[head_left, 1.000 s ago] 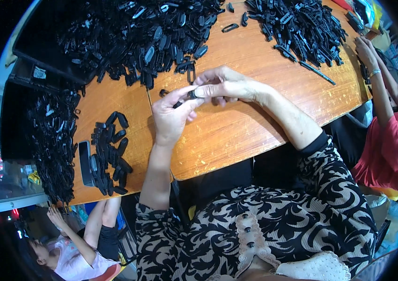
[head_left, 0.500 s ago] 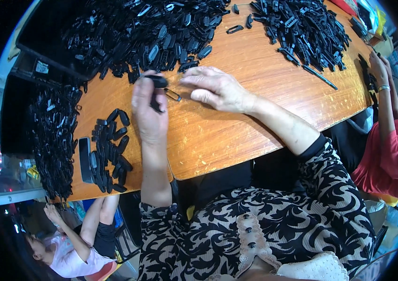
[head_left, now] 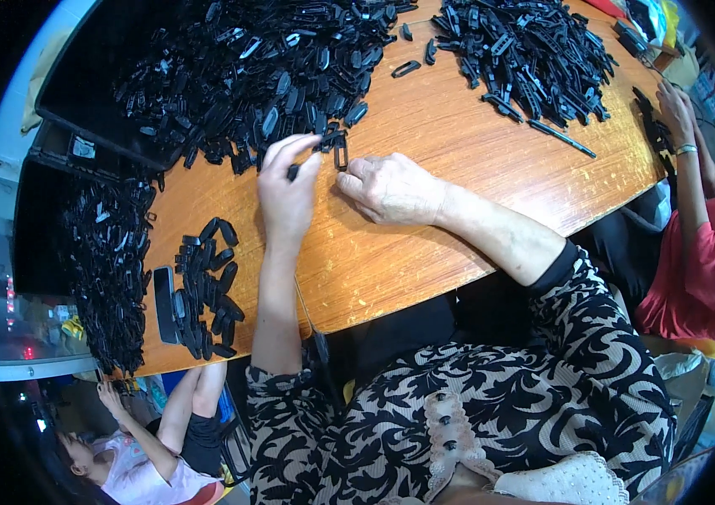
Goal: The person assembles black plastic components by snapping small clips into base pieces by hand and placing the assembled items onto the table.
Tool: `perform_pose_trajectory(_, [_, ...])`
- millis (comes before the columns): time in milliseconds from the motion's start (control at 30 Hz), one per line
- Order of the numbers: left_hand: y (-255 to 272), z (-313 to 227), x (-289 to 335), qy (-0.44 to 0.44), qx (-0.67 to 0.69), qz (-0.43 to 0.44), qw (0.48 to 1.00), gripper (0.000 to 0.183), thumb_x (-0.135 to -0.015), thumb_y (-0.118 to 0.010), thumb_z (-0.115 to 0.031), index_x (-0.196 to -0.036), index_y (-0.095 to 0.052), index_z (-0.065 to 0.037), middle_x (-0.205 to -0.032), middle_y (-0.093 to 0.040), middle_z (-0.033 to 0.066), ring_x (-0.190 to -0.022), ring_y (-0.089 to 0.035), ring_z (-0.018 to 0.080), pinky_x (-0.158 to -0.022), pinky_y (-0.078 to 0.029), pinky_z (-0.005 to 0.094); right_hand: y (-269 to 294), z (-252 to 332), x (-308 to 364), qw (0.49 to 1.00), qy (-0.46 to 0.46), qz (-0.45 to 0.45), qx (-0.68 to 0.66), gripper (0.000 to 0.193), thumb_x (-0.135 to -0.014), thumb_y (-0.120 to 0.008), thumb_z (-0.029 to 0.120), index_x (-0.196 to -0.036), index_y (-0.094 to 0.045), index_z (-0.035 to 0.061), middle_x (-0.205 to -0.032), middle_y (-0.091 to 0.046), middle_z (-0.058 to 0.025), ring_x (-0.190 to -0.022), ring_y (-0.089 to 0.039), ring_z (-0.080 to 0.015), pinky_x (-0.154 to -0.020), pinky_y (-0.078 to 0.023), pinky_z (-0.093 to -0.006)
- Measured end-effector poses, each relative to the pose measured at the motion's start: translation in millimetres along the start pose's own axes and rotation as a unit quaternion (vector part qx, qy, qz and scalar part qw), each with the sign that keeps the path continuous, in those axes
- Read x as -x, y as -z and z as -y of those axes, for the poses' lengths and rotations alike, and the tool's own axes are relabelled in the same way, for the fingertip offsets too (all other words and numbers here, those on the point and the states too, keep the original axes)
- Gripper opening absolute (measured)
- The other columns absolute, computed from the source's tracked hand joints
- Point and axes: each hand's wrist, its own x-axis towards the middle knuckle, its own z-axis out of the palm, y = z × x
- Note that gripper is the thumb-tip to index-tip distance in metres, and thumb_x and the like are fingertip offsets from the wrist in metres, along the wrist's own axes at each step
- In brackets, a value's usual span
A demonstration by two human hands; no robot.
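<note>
My left hand (head_left: 284, 198) is raised over the near edge of the large heap, fingers curled. A dark plastic piece (head_left: 293, 172) shows against its palm, mostly covered by the fingers. Its forefinger and thumb point toward some small black pieces at the heap's edge. My right hand (head_left: 395, 189) is closed just to the right, thumb and forefinger pinched at the lower end of a slim black open frame (head_left: 341, 155). The fingers hide that end of the frame.
A large heap of black plastic parts (head_left: 240, 76) covers the far left, with another heap (head_left: 534, 59) at the far right. Finished-looking dark pieces (head_left: 206, 290) lie beside a phone (head_left: 165, 305). A pen-like stick (head_left: 561, 139) lies right. Co-workers (head_left: 698, 261) sit both sides.
My left hand has lowered its grip and turned, its black piece now deeper in the palm. My right hand has gone from spread fingers to a pinch by the frame. The view has shifted slightly.
</note>
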Motion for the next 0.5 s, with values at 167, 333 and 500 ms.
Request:
perform_pose_trajectory(167, [-36.1, -20.3, -51.0, -0.068, -0.132, 0.070, 0.986, 0.027, -0.083, -0.071, -0.015, -0.109, -0.069, -0.008, -0.112, -0.065, 0.0118, -0.096, -0.066, 0.0338, -0.084, -0.052, 0.0394, 11.2, -0.6, 0.4, 1.000, -0.025, 0.004, -0.015, 0.021, -0.082, -0.060, 0.013, -0.100, -0.067, 0.0041, -0.088, -0.058, -0.0152, -0.074, -0.065, -0.0283, -0.065, -0.054, -0.0396])
perform_pose_trajectory(333, [-54.3, -9.8, -60.3, 0.010, -0.320, 0.209, 0.924, 0.023, -0.084, -0.069, -0.018, -0.106, -0.069, -0.010, -0.107, -0.064, 0.0114, -0.093, -0.066, 0.0353, -0.080, -0.053, 0.0450, 10.0, -21.2, 1.9, 0.998, 0.055, 0.015, -0.015, 0.020, -0.082, -0.061, 0.013, -0.099, -0.071, 0.0114, -0.088, -0.058, -0.0126, -0.077, -0.065, -0.0258, -0.065, -0.055, -0.0387])
perform_pose_trajectory(500, [-29.7, -0.6, -27.0, -0.031, -0.209, 0.094, 0.973, 0.019, -0.083, -0.068, -0.010, -0.101, -0.066, -0.005, -0.109, -0.067, 0.0132, -0.091, -0.067, 0.0326, -0.076, -0.052, 0.0432, 11.9, -15.7, 2.8, 0.998, 0.055, 0.030, 0.000, 0.019, -0.082, -0.061, 0.014, -0.096, -0.072, 0.0119, -0.088, -0.058, -0.0107, -0.081, -0.065, -0.0253, -0.066, -0.054, -0.0387])
